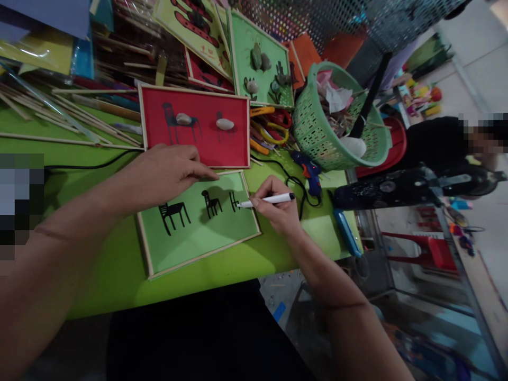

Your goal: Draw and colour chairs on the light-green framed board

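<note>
Between the fingers of my right hand [278,206] is a white marker [273,199] with a black end. Its tip meets the green framed board [206,238] at a small black chair drawing [234,201] near the right edge. Two larger black chair drawings, a middle one [211,204] and a left one [174,214], are on the same board. My left hand [174,169] lies over the board's top edge with its fingers stretched out. Just above sits a red framed board [198,151] with two pale stones on dark chair drawings.
Behind are a green framed picture with stones [260,69], a yellow framed picture [194,32] and loose wooden sticks [59,121]. Scissors [273,129], a blue glue gun [310,172] and a green basket [337,127] stand to the right. A person [432,143] is at far right.
</note>
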{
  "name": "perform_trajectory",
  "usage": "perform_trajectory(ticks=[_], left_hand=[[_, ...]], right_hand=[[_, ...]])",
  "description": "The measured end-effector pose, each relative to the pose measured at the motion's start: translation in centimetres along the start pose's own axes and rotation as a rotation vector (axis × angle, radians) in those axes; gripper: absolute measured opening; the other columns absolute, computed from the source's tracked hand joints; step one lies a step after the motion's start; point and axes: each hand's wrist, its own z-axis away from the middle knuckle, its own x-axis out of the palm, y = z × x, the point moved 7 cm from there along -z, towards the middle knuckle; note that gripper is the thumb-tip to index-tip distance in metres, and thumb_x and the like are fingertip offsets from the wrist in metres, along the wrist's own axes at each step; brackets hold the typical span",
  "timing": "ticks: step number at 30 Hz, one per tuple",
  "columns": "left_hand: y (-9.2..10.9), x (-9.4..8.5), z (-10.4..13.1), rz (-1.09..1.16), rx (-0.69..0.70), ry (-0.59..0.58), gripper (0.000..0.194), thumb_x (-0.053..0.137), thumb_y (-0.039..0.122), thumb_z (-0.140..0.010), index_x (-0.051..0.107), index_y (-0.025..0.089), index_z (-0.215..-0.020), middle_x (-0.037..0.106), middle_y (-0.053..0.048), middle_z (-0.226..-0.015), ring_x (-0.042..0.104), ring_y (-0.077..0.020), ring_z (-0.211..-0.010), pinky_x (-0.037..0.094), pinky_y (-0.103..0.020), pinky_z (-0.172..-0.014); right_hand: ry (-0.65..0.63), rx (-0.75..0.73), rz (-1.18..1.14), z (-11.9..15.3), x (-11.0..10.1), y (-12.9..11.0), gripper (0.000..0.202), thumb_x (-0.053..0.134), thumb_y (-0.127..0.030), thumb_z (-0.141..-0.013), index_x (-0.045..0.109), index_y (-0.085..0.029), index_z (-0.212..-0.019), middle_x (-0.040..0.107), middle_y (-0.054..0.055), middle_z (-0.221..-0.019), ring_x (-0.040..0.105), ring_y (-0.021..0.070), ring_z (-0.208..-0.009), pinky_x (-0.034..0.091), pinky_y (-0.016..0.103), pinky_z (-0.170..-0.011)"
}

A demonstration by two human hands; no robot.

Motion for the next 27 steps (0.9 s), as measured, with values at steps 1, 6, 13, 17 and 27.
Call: perform_trajectory(ticks=[1, 6, 13, 17, 27], left_hand=[[0.01, -0.03, 0.0, 0.002, 0.001, 0.001, 0.051, 0.042, 0.026, -0.105, 0.081, 0.037, -0.136, 0.07, -0.009, -0.109, 0.066, -0.0282, -0.101, 0.045, -0.038, -0.091], [0.25, -0.32, 0.11, -0.008, 0.005, 0.003, 0.05, 0.044, 0.023, -0.105, 0.081, 0.037, -0.135, 0.069, -0.008, -0.108, 0.065, -0.0265, -0.098, 0.044, -0.037, -0.088], [0.73, -0.62, 0.4, -0.023, 0.001, -0.006, 0.048, 0.046, 0.017, -0.107, 0.081, 0.031, -0.137, 0.065, -0.008, -0.107, 0.061, -0.0222, -0.096, 0.04, -0.034, -0.083], [0.58, -0.45, 0.26, -0.025, 0.011, 0.006, 0.047, 0.047, 0.017, -0.108, 0.081, 0.033, -0.136, 0.065, -0.008, -0.106, 0.061, -0.0227, -0.098, 0.04, -0.034, -0.083], [0.72, -0.48, 0.48, -0.01, 0.034, 0.015, 0.05, 0.045, 0.016, -0.107, 0.081, 0.031, -0.138, 0.063, -0.008, -0.105, 0.058, -0.0221, -0.096, 0.038, -0.034, -0.083]], right_hand=[[-0.001, 0.005, 0.004, 0.01, -0.01, 0.06, 0.02, 0.08, -0.032, -0.083, 0.063, -0.023, -0.075, 0.061, -0.004, -0.07, 0.05, 0.0136, -0.063, 0.039, 0.03, -0.06], [-0.001, 0.022, -0.002, 0.08, -0.14, 0.33, 0.021, 0.081, -0.032, -0.082, 0.063, -0.023, -0.076, 0.062, -0.003, -0.071, 0.052, 0.0146, -0.066, 0.04, 0.031, -0.062], [-0.007, 0.024, -0.022, 0.2, -0.06, 0.15, 0.019, 0.08, -0.029, -0.081, 0.064, -0.023, -0.074, 0.061, -0.003, -0.072, 0.054, 0.0153, -0.067, 0.041, 0.031, -0.063], [-0.011, 0.028, -0.008, 0.18, 0.0, 0.04, 0.019, 0.079, -0.031, -0.08, 0.063, -0.023, -0.072, 0.061, -0.003, -0.07, 0.053, 0.0157, -0.067, 0.042, 0.032, -0.063], [-0.014, 0.008, -0.029, 0.13, -0.01, 0.08, 0.018, 0.079, -0.029, -0.079, 0.063, -0.024, -0.073, 0.06, -0.003, -0.071, 0.055, 0.0156, -0.068, 0.043, 0.032, -0.064]])
